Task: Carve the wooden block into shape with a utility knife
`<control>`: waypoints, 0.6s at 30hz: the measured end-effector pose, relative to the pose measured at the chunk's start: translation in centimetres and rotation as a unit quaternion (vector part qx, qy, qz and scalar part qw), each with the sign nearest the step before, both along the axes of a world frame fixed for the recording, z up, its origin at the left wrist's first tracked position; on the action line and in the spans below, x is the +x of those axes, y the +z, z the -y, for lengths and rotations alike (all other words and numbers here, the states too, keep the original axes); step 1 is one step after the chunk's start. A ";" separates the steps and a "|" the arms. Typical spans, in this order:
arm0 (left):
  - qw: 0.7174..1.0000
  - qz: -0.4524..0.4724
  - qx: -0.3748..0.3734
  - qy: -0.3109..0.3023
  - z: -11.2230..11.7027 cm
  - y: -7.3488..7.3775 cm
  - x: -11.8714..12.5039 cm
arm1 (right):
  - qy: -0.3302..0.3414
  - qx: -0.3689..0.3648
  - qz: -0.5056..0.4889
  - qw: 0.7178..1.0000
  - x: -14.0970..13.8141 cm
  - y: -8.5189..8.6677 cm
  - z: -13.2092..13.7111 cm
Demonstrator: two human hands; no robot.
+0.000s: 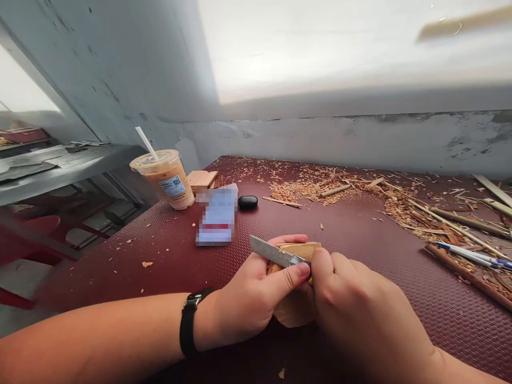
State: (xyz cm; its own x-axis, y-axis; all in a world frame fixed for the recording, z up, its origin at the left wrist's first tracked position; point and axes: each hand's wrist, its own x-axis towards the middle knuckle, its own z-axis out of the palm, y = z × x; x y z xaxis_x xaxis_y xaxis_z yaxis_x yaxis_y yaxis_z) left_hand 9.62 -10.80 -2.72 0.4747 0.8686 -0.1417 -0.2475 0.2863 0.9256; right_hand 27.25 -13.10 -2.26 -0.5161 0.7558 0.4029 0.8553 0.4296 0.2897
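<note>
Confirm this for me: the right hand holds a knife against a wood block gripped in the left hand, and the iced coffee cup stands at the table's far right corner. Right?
Not quite. The head view shows the iced coffee cup at the far left of the table, not the right. The rest holds: the right hand holds the knife against the wood block gripped in the left hand.

Open worktop (360,234) lies at twelve o'clock of the hands; shavings (304,189) beyond, sticks (460,229) at two, cup (168,178) at ten.

Pale tan wood block (300,249), silver blade (272,252), dark red textured table (360,234), black wristband (189,322).
</note>
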 end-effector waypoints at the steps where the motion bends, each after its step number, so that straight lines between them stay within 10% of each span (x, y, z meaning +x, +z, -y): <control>1: 1.000 -0.007 0.013 -0.015 -0.1 0.1 -0.2 | 0.016 -0.012 0.001 1.000 0.1 0.0 -0.1; 6: 0.993 -0.064 0.084 -0.054 -0.4 0.6 -0.9 | 0.030 -0.015 0.002 0.999 0.6 0.1 -0.7; 18: 1.000 0.009 -0.008 0.018 0.4 -0.6 0.4 | -0.046 -0.014 0.008 0.999 -0.5 -1.1 0.4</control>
